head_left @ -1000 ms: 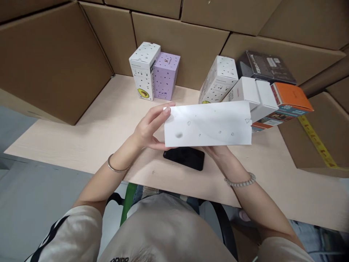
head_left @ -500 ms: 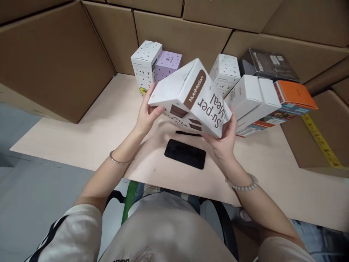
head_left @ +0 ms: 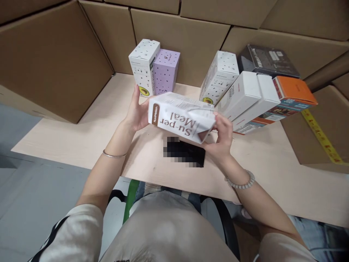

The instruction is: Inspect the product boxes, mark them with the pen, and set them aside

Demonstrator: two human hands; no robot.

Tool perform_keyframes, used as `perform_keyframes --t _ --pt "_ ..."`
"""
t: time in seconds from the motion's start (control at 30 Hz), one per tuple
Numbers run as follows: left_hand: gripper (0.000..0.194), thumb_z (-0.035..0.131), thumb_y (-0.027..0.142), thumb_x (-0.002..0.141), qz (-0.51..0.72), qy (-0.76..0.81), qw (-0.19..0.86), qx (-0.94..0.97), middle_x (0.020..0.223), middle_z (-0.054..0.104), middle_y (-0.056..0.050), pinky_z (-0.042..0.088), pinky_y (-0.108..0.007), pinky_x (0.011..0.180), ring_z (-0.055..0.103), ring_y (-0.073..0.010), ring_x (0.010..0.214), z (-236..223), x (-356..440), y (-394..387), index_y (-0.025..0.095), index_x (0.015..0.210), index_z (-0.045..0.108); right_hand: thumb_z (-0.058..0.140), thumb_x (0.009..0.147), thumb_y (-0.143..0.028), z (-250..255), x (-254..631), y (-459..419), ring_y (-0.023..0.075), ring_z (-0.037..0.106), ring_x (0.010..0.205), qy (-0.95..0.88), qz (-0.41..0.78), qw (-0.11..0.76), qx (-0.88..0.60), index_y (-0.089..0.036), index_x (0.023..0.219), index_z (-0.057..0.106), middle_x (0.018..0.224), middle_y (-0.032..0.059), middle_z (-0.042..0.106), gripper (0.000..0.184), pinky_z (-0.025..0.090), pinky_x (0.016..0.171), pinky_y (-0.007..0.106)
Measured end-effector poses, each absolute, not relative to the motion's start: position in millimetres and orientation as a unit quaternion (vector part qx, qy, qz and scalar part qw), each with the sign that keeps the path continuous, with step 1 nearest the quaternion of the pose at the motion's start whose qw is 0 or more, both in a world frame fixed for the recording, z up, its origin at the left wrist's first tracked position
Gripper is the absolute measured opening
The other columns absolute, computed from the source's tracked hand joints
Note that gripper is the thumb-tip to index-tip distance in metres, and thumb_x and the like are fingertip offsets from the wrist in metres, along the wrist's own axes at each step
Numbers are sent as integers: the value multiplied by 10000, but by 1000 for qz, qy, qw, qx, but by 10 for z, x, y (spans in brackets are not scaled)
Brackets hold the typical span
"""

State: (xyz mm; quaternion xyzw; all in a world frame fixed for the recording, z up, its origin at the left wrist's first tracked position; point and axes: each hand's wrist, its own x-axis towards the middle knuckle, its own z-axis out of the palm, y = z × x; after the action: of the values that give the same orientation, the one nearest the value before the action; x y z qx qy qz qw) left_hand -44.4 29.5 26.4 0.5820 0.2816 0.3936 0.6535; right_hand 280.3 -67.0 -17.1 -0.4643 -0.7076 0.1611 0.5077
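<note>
A white "Su-per Meal" carton (head_left: 177, 118) with a brown label is held above the table, its lettering upside down. My left hand (head_left: 137, 111) is against the carton's left end, fingers pointing up, part of the thumb side hidden by the carton. My right hand (head_left: 222, 136) grips the right end, with its fingers bent over the edge and the thumb underneath. Below the carton a black phone (head_left: 188, 154) lies on the table (head_left: 103, 134), partly blurred out.
Behind stand a white dotted box (head_left: 143, 54) and a purple box (head_left: 166, 67). To the right are another dotted box (head_left: 223, 67), two white boxes (head_left: 245, 91), a dark box (head_left: 272, 60) and an orange box (head_left: 296, 91). Large cardboard boxes (head_left: 54, 54) wall the table.
The carton has been turned so its lettered side faces me, and it sits lower. My left hand has moved slightly left, its fingers now pointing more upward.
</note>
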Motion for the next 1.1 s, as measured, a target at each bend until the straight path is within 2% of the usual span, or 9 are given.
perform_keyframes --t 0.17,0.27,0.37,0.5,0.6,0.73,0.87,0.93,1.1 --pt "611 584 656 938 349 272 705 554 1264 847 -153 712 -499 833 828 -395 1167 101 -488 396 248 1357 761 690 1012 -389 -117 2807 -784 311 765 1013 -802 135 367 -452 -405 1129 844 1336 63 812 194 657 976 580" --pt "585 586 467 829 394 278 704 521 1295 845 -112 713 -504 814 828 -387 1136 41 -374 384 236 1340 756 626 1074 -345 -143 2860 -818 262 753 935 -830 55 352 -430 -439 1045 864 1118 8 881 257 664 932 479" --pt "627 539 457 799 421 290 716 476 1270 850 -89 708 -479 862 817 -368 1153 72 -216 293 207 1341 731 668 1071 -317 -161 2894 -822 212 719 826 -825 -111 383 -400 -458 1030 857 970 -34 884 239 651 839 371" --pt "688 468 462 836 414 345 737 408 1166 861 -83 653 -387 621 826 -335 961 144 -97 175 169 1429 659 734 1039 -255 -107 2855 -825 178 665 707 -778 -322 424 -333 -466 1080 838 873 -67 869 239 594 713 304" --pt "715 435 469 845 392 369 749 388 1125 861 -85 596 -372 516 810 -337 872 156 -75 147 174 1465 637 739 1022 -188 -92 2822 -838 171 646 679 -769 -342 445 -307 -490 1150 812 945 -78 880 335 574 672 304" --pt "669 445 412 831 458 350 724 378 1245 840 -66 706 -449 768 784 -372 1176 191 -27 103 182 1414 678 675 1052 -314 -191 2803 -772 205 717 761 -743 -276 463 -397 -425 1372 745 1156 44 851 347 616 678 363" --pt "695 488 366 775 557 320 649 407 1426 774 -43 675 -537 1070 627 -406 1474 277 66 7 208 1424 679 615 1049 -547 -316 2797 -601 265 760 984 -688 -34 546 -477 -324 1756 344 1548 200 670 789 657 740 421" --pt "724 524 356 735 593 308 609 428 1469 750 -30 583 -548 1227 533 -398 1575 297 94 -19 232 1431 676 498 1093 -563 -356 2816 -531 264 775 1075 -672 124 553 -477 -372 1795 216 1611 178 636 781 671 807 420" --pt "907 609 253 557 611 277 572 471 1673 590 18 259 -485 1448 338 -359 1708 205 22 82 275 1462 644 276 1089 -749 -360 2845 -511 330 663 1453 -636 365 509 -451 -414 1779 264 1750 96 512 767 662 1034 517"
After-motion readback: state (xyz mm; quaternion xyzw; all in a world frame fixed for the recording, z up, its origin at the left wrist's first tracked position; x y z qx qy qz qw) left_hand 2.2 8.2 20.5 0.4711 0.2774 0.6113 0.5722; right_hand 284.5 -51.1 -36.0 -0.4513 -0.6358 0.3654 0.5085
